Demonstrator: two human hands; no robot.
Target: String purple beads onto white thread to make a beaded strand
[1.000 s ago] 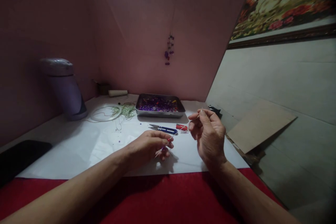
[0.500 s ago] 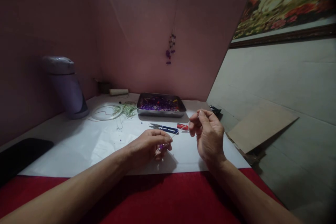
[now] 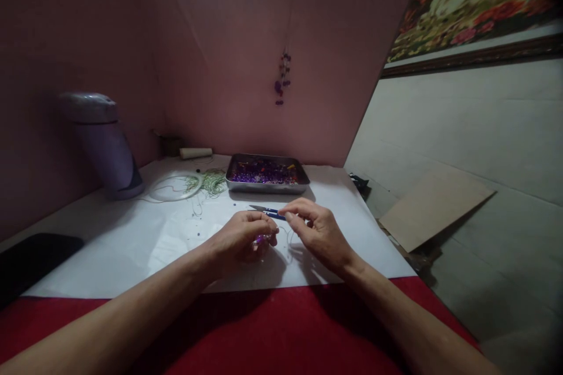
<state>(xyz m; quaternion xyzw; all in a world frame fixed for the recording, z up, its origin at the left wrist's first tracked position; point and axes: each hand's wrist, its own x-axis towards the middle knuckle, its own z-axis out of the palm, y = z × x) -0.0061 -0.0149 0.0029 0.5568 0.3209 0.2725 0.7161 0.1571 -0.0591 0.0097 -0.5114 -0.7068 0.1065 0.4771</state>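
My left hand (image 3: 244, 237) is closed, with purple beads (image 3: 260, 239) on a thin pale string (image 3: 287, 233) held in its fingers. A slack loop of that string hangs between the two hands. Close to the left fingertips, my right hand (image 3: 319, 231) has its thumb and fingertips pressed together. What they hold, if anything, is too small or hidden to make out. Behind those fingertips lie dark blue thread snips (image 3: 263, 210), their handle end partly covered by the right hand.
A metal tray (image 3: 268, 188) of purple beads stands behind the hands. Left of it lie tangled green thread (image 3: 213, 181), a clear ring-shaped coil (image 3: 176, 196) and a pale roll (image 3: 196, 153). A purple bottle (image 3: 109, 155) stands farther left. Strung beads (image 3: 282, 79) hang at the back panel.
My right hand has come left and down toward my left hand. The string, taut before, is slack now. A red lighter-like thing seen earlier is now hidden behind the right hand.
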